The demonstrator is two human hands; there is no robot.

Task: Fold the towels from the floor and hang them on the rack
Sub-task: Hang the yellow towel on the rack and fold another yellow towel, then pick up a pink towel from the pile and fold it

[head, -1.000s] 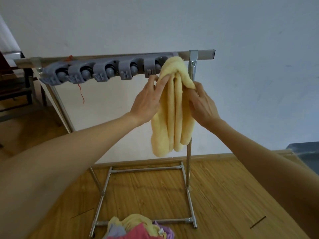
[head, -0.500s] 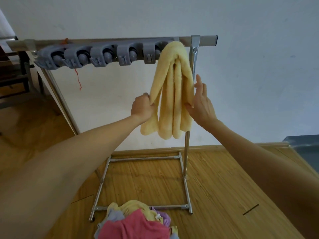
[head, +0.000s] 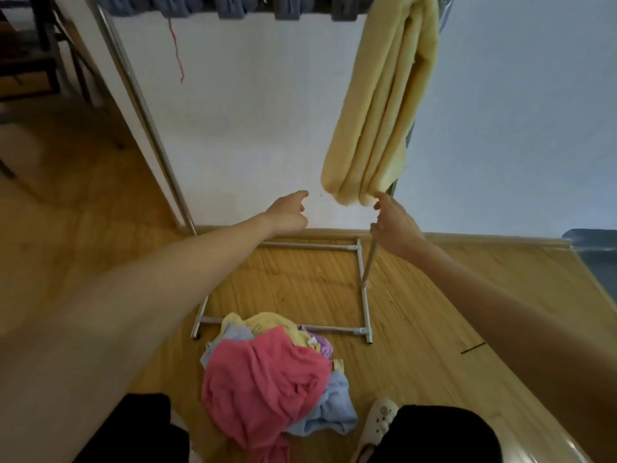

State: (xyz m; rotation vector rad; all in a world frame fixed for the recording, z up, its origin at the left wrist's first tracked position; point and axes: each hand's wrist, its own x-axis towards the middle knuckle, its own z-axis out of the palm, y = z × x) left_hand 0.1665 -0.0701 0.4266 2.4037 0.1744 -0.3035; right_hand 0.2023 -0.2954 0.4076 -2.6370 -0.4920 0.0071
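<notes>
Wooden floor (head: pixel 417 312) below, both hands reach toward hanging yellow towel (head: pixel 377 105).

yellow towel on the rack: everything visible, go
The yellow towel looks like thick, plush terry, folded into several long layers. It hangs from the rack's top bar at its right end, in front of the right upright, lower ends rounded and bunched. The right hand has its fingertips at the bottom edge; the left hand is clear of it.

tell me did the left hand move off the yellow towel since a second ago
Yes. The left hand has dropped down and away from the yellow towel, now hanging free below its lower end, holding nothing; the towel stays on the rack.
</notes>
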